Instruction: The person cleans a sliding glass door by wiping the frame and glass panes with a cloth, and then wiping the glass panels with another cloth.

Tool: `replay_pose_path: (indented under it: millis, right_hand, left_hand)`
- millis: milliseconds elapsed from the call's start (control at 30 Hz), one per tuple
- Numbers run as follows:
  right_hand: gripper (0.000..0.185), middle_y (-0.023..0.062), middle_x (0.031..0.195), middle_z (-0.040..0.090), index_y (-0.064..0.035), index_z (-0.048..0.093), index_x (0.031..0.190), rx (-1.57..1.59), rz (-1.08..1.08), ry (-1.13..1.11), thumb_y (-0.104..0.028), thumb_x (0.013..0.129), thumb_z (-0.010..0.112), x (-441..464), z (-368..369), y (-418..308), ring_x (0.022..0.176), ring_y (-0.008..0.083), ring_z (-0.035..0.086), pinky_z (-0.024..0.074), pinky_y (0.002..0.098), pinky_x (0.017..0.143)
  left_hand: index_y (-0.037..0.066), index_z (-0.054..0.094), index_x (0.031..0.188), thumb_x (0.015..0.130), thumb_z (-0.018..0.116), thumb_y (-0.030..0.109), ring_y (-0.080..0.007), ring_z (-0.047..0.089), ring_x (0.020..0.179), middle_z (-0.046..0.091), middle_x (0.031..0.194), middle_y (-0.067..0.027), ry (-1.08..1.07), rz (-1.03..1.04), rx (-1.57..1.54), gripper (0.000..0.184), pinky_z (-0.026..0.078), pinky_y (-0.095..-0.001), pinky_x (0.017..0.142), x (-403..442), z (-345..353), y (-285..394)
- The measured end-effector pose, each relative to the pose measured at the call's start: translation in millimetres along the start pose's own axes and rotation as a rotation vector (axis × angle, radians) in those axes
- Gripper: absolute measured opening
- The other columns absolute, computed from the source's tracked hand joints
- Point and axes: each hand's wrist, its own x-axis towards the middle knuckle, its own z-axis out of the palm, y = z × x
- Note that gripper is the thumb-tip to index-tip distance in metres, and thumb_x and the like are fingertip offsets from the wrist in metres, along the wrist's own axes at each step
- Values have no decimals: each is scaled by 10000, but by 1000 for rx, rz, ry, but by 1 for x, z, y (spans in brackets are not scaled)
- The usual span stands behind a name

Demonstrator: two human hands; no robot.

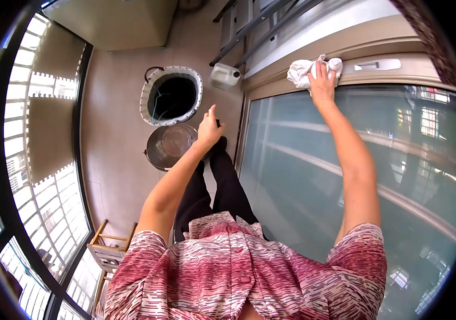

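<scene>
My right hand (322,84) presses a bunched white cloth (300,72) against the beige frame (284,88) of a glass door, fingers lying over the cloth. To the right of the cloth, a white recessed door handle (377,65) sits in the same frame. My left hand (210,129) is held out over the floor, near the door's edge. Its fingers are partly curled, one points forward, and a small dark item shows beside them; I cannot make out what it is. The frosted glass panel (302,160) stretches beneath my right arm.
A dark-lined basket (199,98) with a white rim and a round metal basin (156,149) stand on the tiled floor. Close by are a translucent plastic jug (223,76) and a folded ladder (254,29). A wooden stool (111,238) stands near the barred windows at left.
</scene>
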Motion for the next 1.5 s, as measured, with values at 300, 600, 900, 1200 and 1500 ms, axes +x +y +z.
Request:
replay_pose_path:
  millis: [300,600,900,1200,1500]
  right_hand:
    - [372,98,1418,327,-187,534,1229,-60,-214,-182,-246,866,477,34,130,-122,1304,276,265,257,551,953]
    - [424,130,1380,374,-166,477,1290,-93,-344,-297,-217,869,471,50,277,-275,1214,295,367,289,472,925]
    - [248,105,1034,565,-101,625,1004,18,-488,-481,-226,851,475,-44,405,-460,946,255,485,391,416,665]
    - [361,54,1092,610,-85,643,1095,230,-859,-902,-309,834,536,-268,395,-559,1083,285,476,420,482,804]
    - [339,68,1110,630,-96,625,1106,459,-1148,-1334,-246,810,560,-296,246,-464,1041,246,584,479,438,798]
  left_hand:
    - [60,308,1341,734,664,121,-337,572,856,561,941,-168,-70,-155,9,706,466,-399,745,-13,61,-83]
    - [59,312,1341,735,679,79,-309,579,838,579,904,-145,-215,-231,-78,709,467,-378,744,-24,178,-150]
    - [50,398,1283,764,657,54,-266,566,734,591,882,-107,-374,-333,-137,579,452,-344,666,-40,230,-187]
    - [41,453,1208,767,646,54,-294,597,782,610,844,-114,-462,-445,-158,482,468,-355,709,-41,240,-187]
    - [29,514,1147,770,654,75,-253,605,716,628,816,-107,-434,-397,-205,405,464,-323,666,-40,185,-149]
